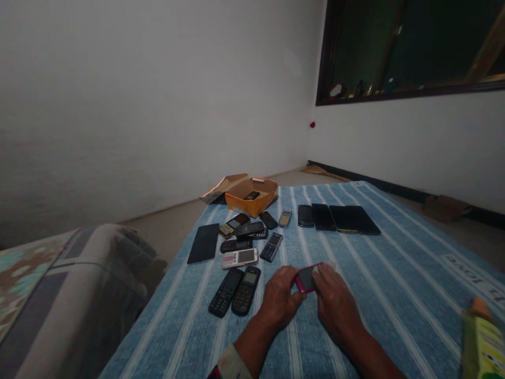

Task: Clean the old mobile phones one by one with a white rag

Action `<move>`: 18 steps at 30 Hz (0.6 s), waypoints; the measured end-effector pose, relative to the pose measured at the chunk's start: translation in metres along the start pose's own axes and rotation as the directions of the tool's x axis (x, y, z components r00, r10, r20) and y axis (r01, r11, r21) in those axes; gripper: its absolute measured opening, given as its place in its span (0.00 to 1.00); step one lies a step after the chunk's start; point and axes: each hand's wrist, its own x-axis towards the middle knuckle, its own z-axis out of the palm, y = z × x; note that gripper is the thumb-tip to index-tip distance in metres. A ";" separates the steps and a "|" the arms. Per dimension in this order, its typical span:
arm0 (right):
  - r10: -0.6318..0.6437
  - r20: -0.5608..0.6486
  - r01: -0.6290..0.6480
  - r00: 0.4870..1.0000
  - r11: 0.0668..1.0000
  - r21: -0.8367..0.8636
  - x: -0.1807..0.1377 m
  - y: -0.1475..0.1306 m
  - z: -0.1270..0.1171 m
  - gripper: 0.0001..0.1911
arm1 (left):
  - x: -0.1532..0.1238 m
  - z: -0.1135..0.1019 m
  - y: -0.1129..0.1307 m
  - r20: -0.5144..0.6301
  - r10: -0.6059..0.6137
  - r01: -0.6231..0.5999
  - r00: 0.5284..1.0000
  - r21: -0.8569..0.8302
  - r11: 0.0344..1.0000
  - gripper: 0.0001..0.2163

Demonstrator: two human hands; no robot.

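Note:
Both my hands rest low on a blue striped cloth (394, 252) and grip a small pink phone (305, 278) between them. My left hand (279, 302) pinches its left edge with curled fingers. My right hand (335, 302) covers its right end, fingers closed over it. Just left of my hands lie two black keypad phones (235, 291) side by side. Farther up are a pink-and-white phone (240, 258), a dark blue phone (271, 247) and a cluster of several small phones (244, 229).
An open orange cardboard box (252, 197) with a phone inside stands at the cloth's far edge. A row of dark smartphones (339, 218) lies at the back right, a black slab (203, 242) at the left. A yellow-green carton (482, 342) pokes in bottom right. Folded fabric (67, 295) lies left.

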 end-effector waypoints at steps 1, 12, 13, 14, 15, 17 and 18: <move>-0.008 -0.003 0.008 1.000 1.000 0.006 0.000 -0.002 0.000 0.21 | 0.000 0.000 -0.001 -0.003 0.003 -0.003 1.000 0.005 1.000 0.09; -0.063 0.076 0.057 0.995 0.995 0.087 0.000 -0.009 -0.002 0.25 | 0.000 0.001 -0.001 -0.018 0.044 -0.044 0.999 -0.005 0.999 0.09; -0.044 0.081 0.038 0.996 0.997 0.073 0.001 -0.005 -0.003 0.25 | 0.000 0.001 -0.001 -0.011 0.036 -0.036 0.999 -0.008 0.999 0.10; -0.023 0.081 0.018 0.996 0.998 0.059 0.002 -0.002 -0.004 0.24 | 0.000 0.000 0.000 -0.006 0.027 -0.027 1.000 -0.010 1.000 0.10; -0.005 0.076 0.002 0.997 0.999 0.046 0.003 0.001 -0.004 0.24 | 0.000 0.000 0.001 -0.002 0.021 -0.021 1.000 -0.011 1.000 0.10; 0.010 0.061 -0.012 0.998 0.999 0.032 0.003 0.004 -0.004 0.23 | 0.000 -0.001 0.002 -0.003 0.012 -0.012 1.000 -0.010 1.000 0.11; 0.006 0.052 -0.008 0.999 0.999 0.034 0.003 0.003 -0.004 0.23 | 0.000 -0.001 0.002 -0.005 0.010 -0.010 1.000 -0.009 1.000 0.10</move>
